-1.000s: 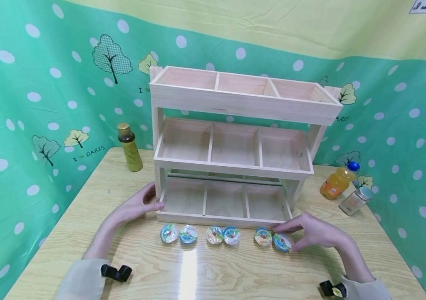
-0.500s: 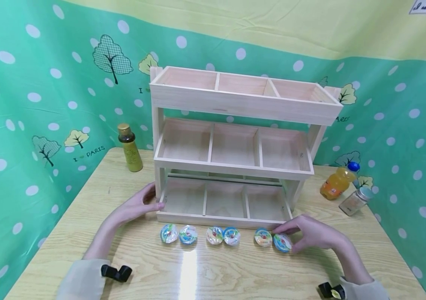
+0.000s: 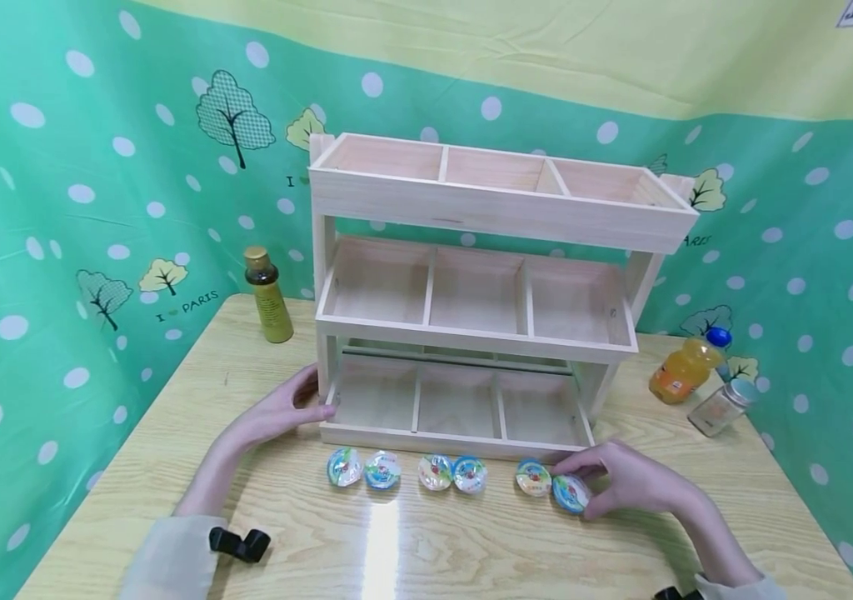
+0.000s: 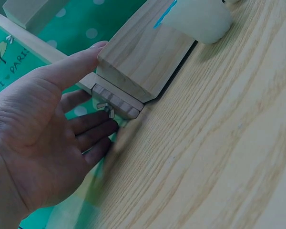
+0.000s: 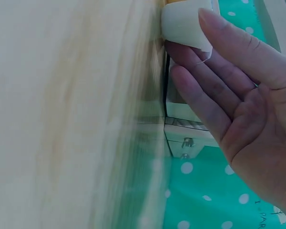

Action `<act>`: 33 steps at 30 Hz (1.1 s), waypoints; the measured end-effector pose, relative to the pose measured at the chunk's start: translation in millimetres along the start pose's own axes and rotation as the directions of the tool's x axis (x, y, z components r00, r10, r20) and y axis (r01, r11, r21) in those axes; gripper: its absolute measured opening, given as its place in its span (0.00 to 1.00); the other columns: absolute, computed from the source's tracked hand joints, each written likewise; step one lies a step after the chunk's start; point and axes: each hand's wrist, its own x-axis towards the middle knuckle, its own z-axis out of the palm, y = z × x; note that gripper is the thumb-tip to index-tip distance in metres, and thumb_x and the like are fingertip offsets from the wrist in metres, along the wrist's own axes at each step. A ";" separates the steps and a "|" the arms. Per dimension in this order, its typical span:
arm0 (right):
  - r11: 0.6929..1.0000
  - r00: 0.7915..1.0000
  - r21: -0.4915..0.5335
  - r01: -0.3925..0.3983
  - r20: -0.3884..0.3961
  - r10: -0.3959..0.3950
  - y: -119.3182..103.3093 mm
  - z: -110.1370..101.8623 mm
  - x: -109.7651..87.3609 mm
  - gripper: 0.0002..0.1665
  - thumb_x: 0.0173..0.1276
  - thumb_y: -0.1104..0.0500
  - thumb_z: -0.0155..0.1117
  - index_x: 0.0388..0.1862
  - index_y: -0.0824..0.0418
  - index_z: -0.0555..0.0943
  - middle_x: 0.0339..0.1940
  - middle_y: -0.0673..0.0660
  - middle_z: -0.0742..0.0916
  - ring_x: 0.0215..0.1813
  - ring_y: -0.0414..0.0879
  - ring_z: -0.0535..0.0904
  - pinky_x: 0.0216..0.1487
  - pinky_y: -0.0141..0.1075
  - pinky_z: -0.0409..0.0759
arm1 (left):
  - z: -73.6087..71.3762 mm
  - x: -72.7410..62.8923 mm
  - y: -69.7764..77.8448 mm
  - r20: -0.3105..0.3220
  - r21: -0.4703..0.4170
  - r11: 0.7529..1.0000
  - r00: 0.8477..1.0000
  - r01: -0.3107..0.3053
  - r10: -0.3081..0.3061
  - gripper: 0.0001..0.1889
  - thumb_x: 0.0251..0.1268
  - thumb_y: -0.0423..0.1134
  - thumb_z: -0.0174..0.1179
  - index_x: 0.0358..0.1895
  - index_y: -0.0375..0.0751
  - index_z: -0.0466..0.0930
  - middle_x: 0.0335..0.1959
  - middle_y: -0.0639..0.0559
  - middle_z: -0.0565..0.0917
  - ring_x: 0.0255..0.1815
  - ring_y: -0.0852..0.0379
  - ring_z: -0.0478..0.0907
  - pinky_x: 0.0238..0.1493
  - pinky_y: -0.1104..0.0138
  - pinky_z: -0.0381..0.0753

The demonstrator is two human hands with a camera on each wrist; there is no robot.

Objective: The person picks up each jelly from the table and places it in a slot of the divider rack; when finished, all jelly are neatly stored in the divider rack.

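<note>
In the head view several small jelly cups with printed film lids sit in pairs before a three-tier wooden shelf (image 3: 464, 332). My right hand (image 3: 640, 479) holds the rightmost jelly cup (image 3: 571, 493) between thumb and fingers; its neighbour (image 3: 533, 477) stands close by the fingertips. The right wrist view shows the pale side of a cup (image 5: 186, 24) by the thumb. My left hand (image 3: 276, 412) touches the shelf's lower left corner. There the left wrist view has the thumb on the bottom tray (image 4: 143, 52) and the other fingers loosely beside a wing nut (image 4: 107, 109).
A green-labelled bottle (image 3: 271, 304) stands left of the shelf. To its right are an orange juice bottle (image 3: 685, 371) and a glass jar (image 3: 721, 408). Two more pairs of cups, including a middle one (image 3: 470, 474), line the shelf's front. A dotted curtain (image 3: 59, 292) hangs behind.
The head view has shifted slightly, so the whole scene sits a little further right. Both hands keep their places at the shelf corner and the rightmost jelly cup.
</note>
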 end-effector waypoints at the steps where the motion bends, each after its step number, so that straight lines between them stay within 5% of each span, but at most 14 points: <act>1: 1.000 1.000 0.004 0.002 -0.002 -0.002 0.5 0.4 -0.2 0.32 0.53 0.53 0.82 0.59 0.49 0.86 0.59 0.53 0.90 0.56 0.37 0.86 0.55 0.34 0.87 | -0.1 0.0 0.3 0.000 0.004 1.000 1.000 0.002 -0.002 0.51 0.69 0.49 0.67 0.84 0.41 0.43 0.85 0.32 0.49 0.85 0.29 0.47 0.82 0.37 0.50; 20: 0.992 0.997 0.105 0.064 -0.042 -0.060 -5.1 -8.8 -6.6 0.30 0.56 0.55 0.81 0.59 0.57 0.85 0.50 0.49 0.91 0.48 0.34 0.86 0.51 0.31 0.88 | -0.4 -1.3 1.3 0.004 -0.006 1.000 1.000 -0.009 0.009 0.50 0.69 0.49 0.66 0.84 0.40 0.44 0.84 0.32 0.50 0.84 0.28 0.47 0.82 0.37 0.51; 33: 0.984 0.986 0.134 0.119 -0.131 -0.102 -19.0 -17.4 19.1 0.31 0.56 0.58 0.82 0.60 0.61 0.83 0.47 0.51 0.91 0.46 0.35 0.86 0.52 0.31 0.87 | -0.1 -2.1 1.5 0.025 0.001 1.000 1.000 -0.005 0.005 0.51 0.69 0.50 0.66 0.85 0.42 0.42 0.85 0.32 0.49 0.84 0.28 0.46 0.82 0.36 0.51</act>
